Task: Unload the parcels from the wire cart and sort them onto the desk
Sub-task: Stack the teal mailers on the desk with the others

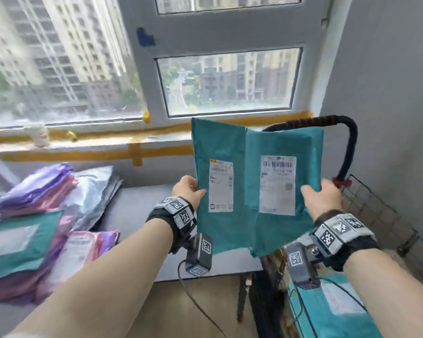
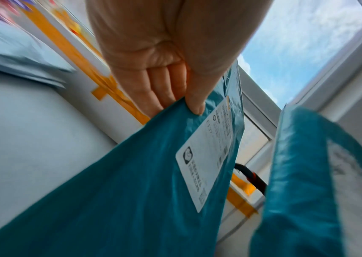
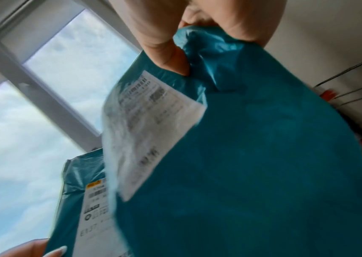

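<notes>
I hold two teal plastic mailer parcels upright in front of the window, each with a white shipping label. My left hand (image 1: 189, 190) pinches the left edge of the left teal parcel (image 1: 217, 147), thumb on its front (image 2: 195, 104). My right hand (image 1: 321, 195) grips the right edge of the right teal parcel (image 1: 279, 147), whose plastic bunches under the thumb (image 3: 175, 59). The right parcel overlaps the left one slightly. The wire cart (image 1: 376, 215) stands at the right, its black handle (image 1: 349, 147) behind the parcels, another teal parcel (image 1: 327, 308) inside it.
On the grey desk (image 1: 137, 215) to the left lie stacks of sorted mailers: purple (image 1: 34, 184), pink (image 1: 66, 250), silver-grey (image 1: 93, 191) and teal (image 1: 17, 242). A window sill with yellow tape (image 1: 137, 152) runs behind. A grey wall closes the right side.
</notes>
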`<action>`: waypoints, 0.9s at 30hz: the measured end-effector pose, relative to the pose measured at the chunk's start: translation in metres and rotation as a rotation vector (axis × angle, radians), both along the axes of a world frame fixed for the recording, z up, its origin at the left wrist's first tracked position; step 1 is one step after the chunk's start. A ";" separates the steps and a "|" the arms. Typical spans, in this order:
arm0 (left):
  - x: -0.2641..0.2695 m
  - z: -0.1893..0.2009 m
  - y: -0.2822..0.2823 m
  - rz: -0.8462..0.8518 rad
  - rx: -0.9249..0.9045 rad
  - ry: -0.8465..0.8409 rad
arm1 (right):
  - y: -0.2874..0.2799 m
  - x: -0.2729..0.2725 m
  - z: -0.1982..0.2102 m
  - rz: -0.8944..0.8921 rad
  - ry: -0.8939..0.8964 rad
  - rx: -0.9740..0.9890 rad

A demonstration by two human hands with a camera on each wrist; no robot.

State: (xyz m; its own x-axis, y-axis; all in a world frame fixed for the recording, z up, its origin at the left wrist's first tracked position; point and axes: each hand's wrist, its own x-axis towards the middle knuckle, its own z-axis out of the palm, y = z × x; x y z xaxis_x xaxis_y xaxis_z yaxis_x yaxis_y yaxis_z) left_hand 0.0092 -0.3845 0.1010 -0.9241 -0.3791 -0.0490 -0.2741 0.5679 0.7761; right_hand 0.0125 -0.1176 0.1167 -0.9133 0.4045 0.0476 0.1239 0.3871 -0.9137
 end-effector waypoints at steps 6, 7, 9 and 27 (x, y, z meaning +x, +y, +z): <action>0.033 -0.006 -0.109 0.037 0.270 -0.006 | -0.133 -0.011 0.008 0.225 -0.025 -0.097; 0.036 -0.012 -0.131 0.032 0.312 -0.014 | -0.156 -0.014 0.003 0.248 -0.050 -0.104; 0.043 -0.019 -0.172 0.030 0.375 -0.022 | -0.206 -0.015 -0.006 0.288 -0.129 -0.094; 0.054 -0.016 -0.321 0.005 0.557 -0.148 | -0.403 -0.046 -0.077 0.349 -0.508 -0.282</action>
State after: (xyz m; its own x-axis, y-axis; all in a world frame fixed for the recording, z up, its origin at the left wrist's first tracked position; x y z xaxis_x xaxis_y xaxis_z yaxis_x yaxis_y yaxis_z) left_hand 0.0628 -0.7053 0.0847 -0.8904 -0.2629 -0.3716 -0.4045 0.0826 0.9108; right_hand -0.0338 -0.5205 0.0393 -0.8738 0.0163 -0.4860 0.4755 0.2377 -0.8470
